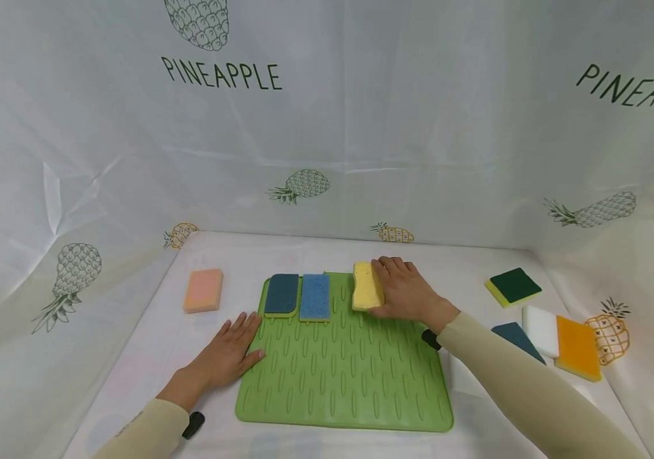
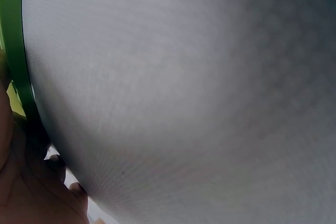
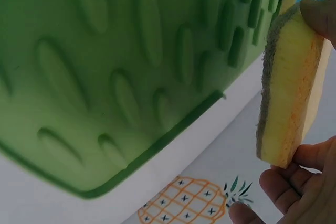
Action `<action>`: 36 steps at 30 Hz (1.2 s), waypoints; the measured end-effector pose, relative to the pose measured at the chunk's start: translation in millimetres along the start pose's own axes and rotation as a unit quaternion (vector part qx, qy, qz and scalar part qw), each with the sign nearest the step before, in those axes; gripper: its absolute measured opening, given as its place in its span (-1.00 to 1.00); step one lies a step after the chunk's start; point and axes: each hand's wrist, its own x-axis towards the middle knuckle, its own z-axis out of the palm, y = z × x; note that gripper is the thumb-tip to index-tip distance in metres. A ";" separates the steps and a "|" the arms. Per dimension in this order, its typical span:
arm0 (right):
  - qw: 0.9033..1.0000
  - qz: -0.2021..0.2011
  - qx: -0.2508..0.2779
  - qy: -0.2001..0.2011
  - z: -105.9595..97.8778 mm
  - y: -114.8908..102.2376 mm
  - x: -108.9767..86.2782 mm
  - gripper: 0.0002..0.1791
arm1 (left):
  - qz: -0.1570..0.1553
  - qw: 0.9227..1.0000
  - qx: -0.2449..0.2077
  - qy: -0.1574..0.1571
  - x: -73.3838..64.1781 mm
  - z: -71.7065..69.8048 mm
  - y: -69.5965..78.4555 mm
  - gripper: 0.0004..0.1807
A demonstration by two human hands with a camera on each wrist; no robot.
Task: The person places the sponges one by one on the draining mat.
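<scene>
A yellow sponge point(image 1: 365, 287) with wavy sides is pinched between the thumb and fingers of my right hand point(image 1: 406, 292), over the far right part of a green ribbed mat point(image 1: 338, 382). The right wrist view shows a grey scouring layer on one face of this sponge point(image 3: 287, 87). Along the mat's far edge, to the left of it, lie a dark blue-topped sponge point(image 1: 282, 293) and a lighter blue one point(image 1: 315, 295), side by side. With fingers spread, my left hand point(image 1: 225, 352) rests at the mat's left edge, the thumb over the mat. Tabletop cloth fills most of the left wrist view.
On the left lies a pink sponge point(image 1: 203, 290). To the right are a green-topped sponge point(image 1: 515, 285), a dark blue one point(image 1: 517, 339) partly behind my sleeve, a white one point(image 1: 540, 330) and an orange one point(image 1: 578, 346). A pineapple-print sheet point(image 1: 327, 127) hangs behind.
</scene>
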 end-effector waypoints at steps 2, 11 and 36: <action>1.000 -0.001 0.005 -0.016 1.7 -4.2 3.5 0.21 | -0.001 1.000 -0.001 0.001 0.5 1.6 -1.0 -0.12; 0.998 -0.009 0.005 -0.061 7.5 -15.3 14.7 0.18 | 0.002 1.000 -0.004 0.000 1.4 -1.5 2.2 -0.13; 0.990 0.008 -0.005 -0.138 24.0 -27.4 30.1 0.19 | -0.012 0.999 0.008 -0.028 1.7 -6.9 4.4 -0.13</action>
